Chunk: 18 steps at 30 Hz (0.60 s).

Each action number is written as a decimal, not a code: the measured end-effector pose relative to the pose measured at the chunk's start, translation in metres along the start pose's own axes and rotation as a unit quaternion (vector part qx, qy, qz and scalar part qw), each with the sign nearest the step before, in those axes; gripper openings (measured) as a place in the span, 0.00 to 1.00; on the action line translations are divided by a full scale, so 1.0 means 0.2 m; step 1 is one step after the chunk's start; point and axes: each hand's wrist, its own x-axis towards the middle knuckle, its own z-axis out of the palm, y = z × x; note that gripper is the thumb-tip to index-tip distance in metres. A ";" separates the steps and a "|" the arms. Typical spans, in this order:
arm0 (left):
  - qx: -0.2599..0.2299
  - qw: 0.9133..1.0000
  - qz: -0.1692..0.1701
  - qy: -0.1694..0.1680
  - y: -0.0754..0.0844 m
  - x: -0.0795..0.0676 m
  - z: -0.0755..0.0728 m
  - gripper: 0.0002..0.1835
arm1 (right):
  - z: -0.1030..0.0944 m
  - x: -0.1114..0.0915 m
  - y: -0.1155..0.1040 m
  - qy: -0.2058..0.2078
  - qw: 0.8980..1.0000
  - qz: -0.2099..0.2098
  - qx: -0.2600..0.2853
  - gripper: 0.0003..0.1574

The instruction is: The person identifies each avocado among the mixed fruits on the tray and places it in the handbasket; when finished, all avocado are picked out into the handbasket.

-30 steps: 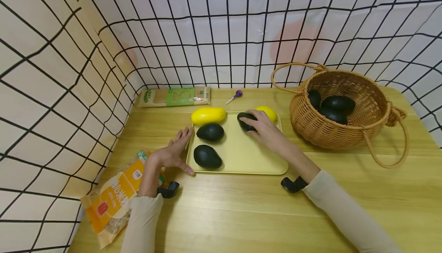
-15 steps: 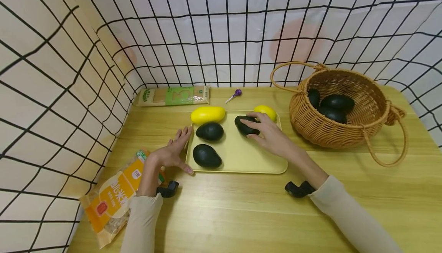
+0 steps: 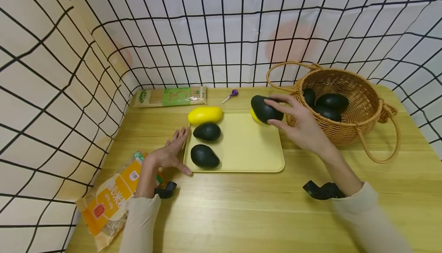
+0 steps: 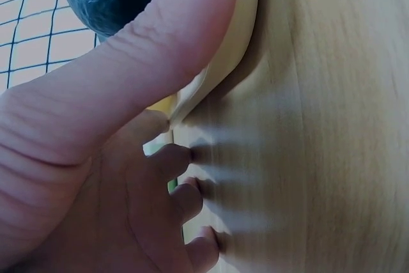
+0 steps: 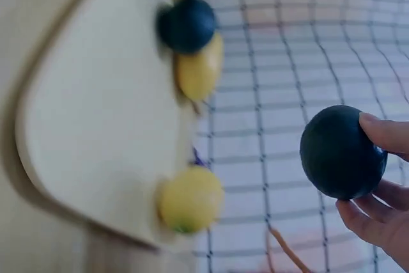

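Note:
My right hand [image 3: 304, 128] grips a dark avocado [image 3: 264, 109] between thumb and fingers, raised above the back right corner of the pale yellow tray [image 3: 248, 149]. In the right wrist view the held avocado [image 5: 339, 151] is apart from the tray. Behind it, mostly hidden in the head view, is a yellow lemon-like fruit [image 5: 192, 199]. My left hand [image 3: 169, 155] rests spread at the tray's left edge, thumb by the front corner. Two more avocados, an upper one [image 3: 207, 131] and a lower one [image 3: 205, 156], lie on the tray's left side, beside a longer yellow fruit [image 3: 205, 115].
A wicker basket [image 3: 348, 132] with several avocados [image 3: 332, 102] stands right of the tray. Behind the tray lie a noodle packet [image 3: 172, 96] and a purple lollipop [image 3: 235, 92]. An orange food bag [image 3: 114, 195] lies by my left forearm. Black wire mesh [image 3: 224, 34] encloses the table.
My right hand has lifted the avocado off the tray and carried it rightward, towards the basket. The left hand has stayed at the tray's edge.

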 end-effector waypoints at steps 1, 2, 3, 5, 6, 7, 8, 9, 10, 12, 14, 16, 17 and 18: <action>0.000 1.000 0.000 0.000 0.00 0.00 0.00 0.78 | -0.04 -0.01 0.00 0.017 1.000 0.003 0.000 0.37; 0.000 1.000 0.000 0.000 0.00 0.00 0.00 0.78 | -0.08 -0.02 0.00 0.035 0.999 0.007 -0.004 0.38; 0.000 1.000 -0.001 0.000 0.00 0.00 0.00 0.78 | -0.12 -0.03 0.01 0.051 0.999 0.012 -0.004 0.38; 0.001 1.000 -0.003 0.000 0.00 0.00 0.00 0.78 | -0.19 -0.04 0.03 0.080 0.996 0.024 -0.009 0.39; 0.000 1.000 -0.002 0.000 0.00 0.00 0.00 0.78 | -0.23 -0.06 0.04 0.092 0.995 0.034 -0.015 0.40; 0.000 1.000 -0.001 0.001 0.00 0.00 0.00 0.78 | -0.27 -0.07 0.06 0.104 0.993 0.045 -0.020 0.39; 0.000 1.000 -0.001 0.000 0.01 0.00 0.00 0.78 | -0.31 -0.09 0.07 0.115 0.992 0.054 -0.023 0.39; 0.000 1.000 0.001 -0.001 0.01 0.00 0.00 0.78 | -0.35 -0.10 0.10 0.125 0.990 0.063 -0.026 0.38; 0.000 1.000 0.002 -0.001 0.01 0.00 0.00 0.78 | -0.38 -0.12 0.12 0.134 0.988 0.072 -0.026 0.38; 0.003 1.000 0.001 -0.002 0.01 0.00 0.00 0.78 | -0.45 -0.16 0.17 0.155 0.984 0.082 -0.030 0.37; 0.007 1.000 -0.002 -0.002 0.01 0.00 0.01 0.78 | -0.50 -0.20 0.23 0.172 0.979 0.099 -0.038 0.36; 0.010 1.000 -0.003 0.000 0.01 0.00 0.00 0.78 | -0.54 -0.22 0.27 0.184 0.974 0.121 -0.058 0.36; 0.009 1.000 -0.002 0.001 0.01 0.00 0.00 0.78 | -0.55 -0.23 0.29 0.188 0.970 0.135 -0.074 0.36; 0.009 1.000 -0.002 0.002 0.00 0.00 0.00 0.78 | -0.56 -0.25 0.31 0.188 0.966 0.153 -0.087 0.35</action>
